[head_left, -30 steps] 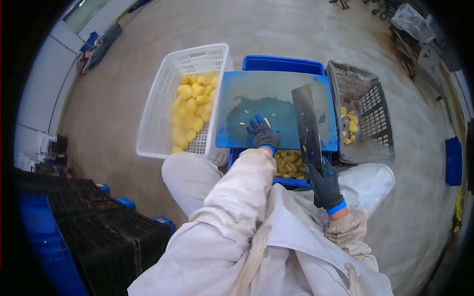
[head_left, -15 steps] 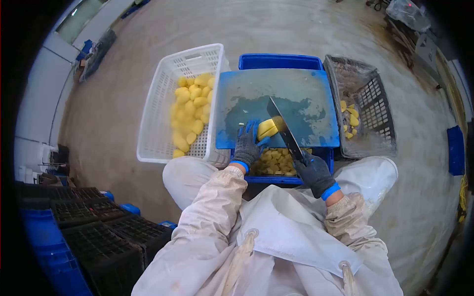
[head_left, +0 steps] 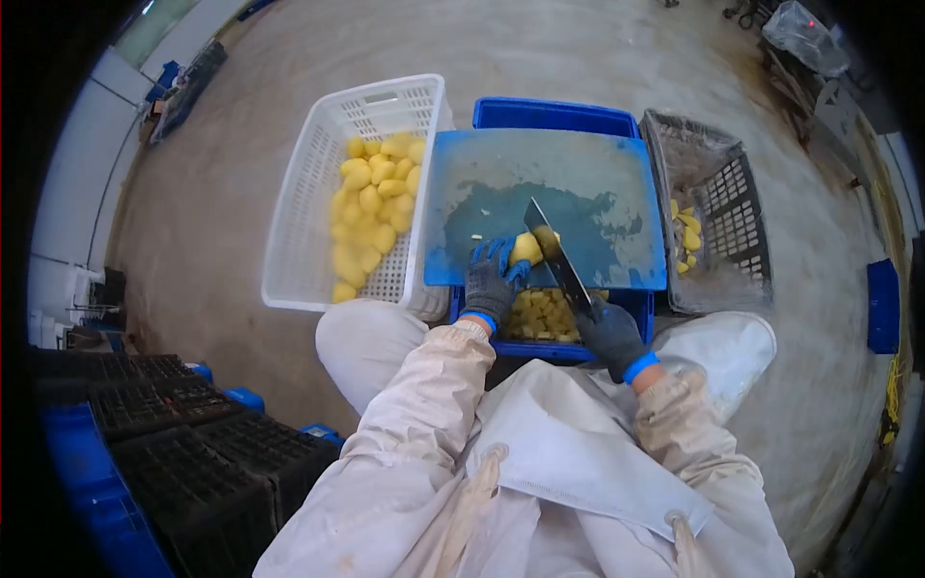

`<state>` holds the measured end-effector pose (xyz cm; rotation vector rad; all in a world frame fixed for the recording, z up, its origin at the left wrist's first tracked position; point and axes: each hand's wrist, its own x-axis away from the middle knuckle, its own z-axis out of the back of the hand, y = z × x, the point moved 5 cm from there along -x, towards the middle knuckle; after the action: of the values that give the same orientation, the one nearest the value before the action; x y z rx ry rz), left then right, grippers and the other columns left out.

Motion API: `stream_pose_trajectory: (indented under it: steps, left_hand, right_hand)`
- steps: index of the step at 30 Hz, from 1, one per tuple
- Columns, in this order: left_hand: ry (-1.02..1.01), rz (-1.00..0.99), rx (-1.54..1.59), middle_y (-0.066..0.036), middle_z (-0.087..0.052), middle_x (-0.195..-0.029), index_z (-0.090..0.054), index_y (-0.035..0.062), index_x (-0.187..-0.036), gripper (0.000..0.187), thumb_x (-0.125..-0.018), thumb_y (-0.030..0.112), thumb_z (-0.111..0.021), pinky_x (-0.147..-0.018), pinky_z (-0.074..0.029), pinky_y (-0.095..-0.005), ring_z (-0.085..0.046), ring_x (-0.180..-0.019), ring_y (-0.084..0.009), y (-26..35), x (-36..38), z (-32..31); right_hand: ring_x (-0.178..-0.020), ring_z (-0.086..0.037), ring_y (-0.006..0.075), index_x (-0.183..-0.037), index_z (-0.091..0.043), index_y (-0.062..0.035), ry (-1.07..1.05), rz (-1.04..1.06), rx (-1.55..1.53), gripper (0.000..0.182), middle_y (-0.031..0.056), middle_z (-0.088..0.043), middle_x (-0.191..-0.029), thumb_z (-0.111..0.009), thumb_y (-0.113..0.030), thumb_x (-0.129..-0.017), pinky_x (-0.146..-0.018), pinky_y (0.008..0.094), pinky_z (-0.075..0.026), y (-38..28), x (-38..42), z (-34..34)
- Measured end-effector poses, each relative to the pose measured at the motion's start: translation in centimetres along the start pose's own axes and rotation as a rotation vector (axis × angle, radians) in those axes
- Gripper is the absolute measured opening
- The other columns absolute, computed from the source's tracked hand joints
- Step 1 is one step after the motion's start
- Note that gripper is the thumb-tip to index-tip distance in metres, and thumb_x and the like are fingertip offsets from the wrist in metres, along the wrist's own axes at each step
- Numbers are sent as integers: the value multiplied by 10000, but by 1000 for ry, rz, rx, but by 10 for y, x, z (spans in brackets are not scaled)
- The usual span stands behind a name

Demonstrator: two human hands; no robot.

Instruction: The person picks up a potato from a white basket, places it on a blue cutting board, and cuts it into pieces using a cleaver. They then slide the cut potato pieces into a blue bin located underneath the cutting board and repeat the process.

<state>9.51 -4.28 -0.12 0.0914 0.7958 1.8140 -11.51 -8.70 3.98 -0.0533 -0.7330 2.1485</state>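
My gloved left hand (head_left: 492, 278) grips a peeled yellow potato (head_left: 526, 249) near the front edge of the blue cutting board (head_left: 540, 154). In my gloved right hand (head_left: 612, 332) is the handle of a kitchen knife (head_left: 564, 265). Its broad dark blade slants up and left, lying against the right side of the potato. Below the board's front edge, cut potato pieces (head_left: 544, 316) fill part of a blue bin (head_left: 638, 306). A small pale scrap lies on the board left of the potato.
To the left stands a white basket (head_left: 289, 222) with many peeled potatoes (head_left: 371, 197). On the right, a dark plastic-lined crate (head_left: 737, 217) holds some potato pieces (head_left: 688, 234). Black crates (head_left: 212, 482) are stacked at lower left.
The potato shows a rounder side now, where cut faces with a dividing line showed before. Both hands and the knife stay nearly in place; the whole view has shifted slightly.
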Motion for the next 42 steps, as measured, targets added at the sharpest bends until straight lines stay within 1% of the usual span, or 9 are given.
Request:
stream_pose_trajectory:
  steps: [6, 18, 21, 24, 29, 33, 37, 40, 42]
  left_hand:
    - [28, -14, 31, -158, -543, -1189, -534, 59, -1193, 480, -807, 334, -613, -995, -331, -454, -474, -1118, -346, -8, -2, -4]
    - [-19, -1, 1, -166, -539, -1192, -541, 61, -1194, 475, -804, 318, -629, -1001, -335, -449, -471, -1124, -351, -7, -3, -5]
    - [-91, 28, 60, -168, -527, -1209, -531, 61, -1206, 470, -820, 315, -614, -1006, -331, -447, -454, -1145, -357, -5, 2, 5]
    - [-32, 43, 173, -159, -501, -1248, -502, 80, -1240, 473, -845, 327, -584, -1007, -329, -444, -427, -1174, -360, -23, -11, 4]
    - [-110, -64, 117, -119, -475, -1297, -523, 150, -1207, 420, -873, 405, -503, -1011, -310, -462, -409, -1194, -352, 2, -70, -12]
    - [-520, -386, -58, -117, -533, -1207, -592, 161, -1131, 423, -800, 419, -538, -987, -321, -474, -443, -1157, -332, 54, -52, -40]
    - [-230, -711, -64, -137, -572, -1092, -610, 118, -1064, 354, -785, 332, -567, -929, -381, -432, -535, -999, -307, 83, 24, -21]
    - [-268, -626, 265, -124, -573, -1074, -599, 96, -1065, 336, -781, 276, -584, -895, -408, -423, -549, -968, -296, 78, 28, 16]
    - [-244, -557, 71, -127, -579, -1052, -602, 91, -1050, 286, -789, 208, -581, -859, -439, -396, -556, -976, -294, 46, -5, 29]
  right_hand:
    - [-679, -604, 384, -918, -558, -68, 49, 37, -78, 222, 197, -612, -710, -511, -271, -841, -614, 493, -470, -29, 20, 32]
    - [-738, -600, 400, -909, -575, -28, -56, -14, 29, 303, 216, -616, -752, -481, -313, -871, -661, 480, -467, -20, -8, -16]
    - [-769, -610, 379, -882, -592, -38, -105, -44, -191, 252, 205, -625, -810, -530, -279, -842, -668, 463, -473, -29, -4, 0]
    - [-705, -605, 371, -919, -593, -50, 206, 197, -287, 256, 196, -612, -787, -554, -292, -847, -611, 446, -463, -11, 22, 19]
    - [-523, -473, 89, -957, -581, -40, 121, -375, -927, 166, 12, -526, -628, -605, -171, -858, -459, 247, -383, 13, 52, 59]
    - [-427, -448, 86, -850, -560, -72, 254, -401, -873, 156, -6, -474, -553, -569, -224, -882, -387, 227, -348, 40, 59, 54]
    - [-430, -444, 85, -857, -575, -79, 171, -369, -820, 106, -11, -482, -582, -559, -181, -880, -390, 234, -351, 49, 44, 43]
    - [-469, -440, 70, -931, -594, -68, 295, -140, -632, 109, -20, -508, -641, -562, -157, -877, -411, 223, -354, 51, 16, 46]
    - [-513, -437, 57, -1013, -608, -54, 199, -167, -580, 172, -21, -549, -711, -572, -145, -871, -446, 218, -361, 56, -4, 44]
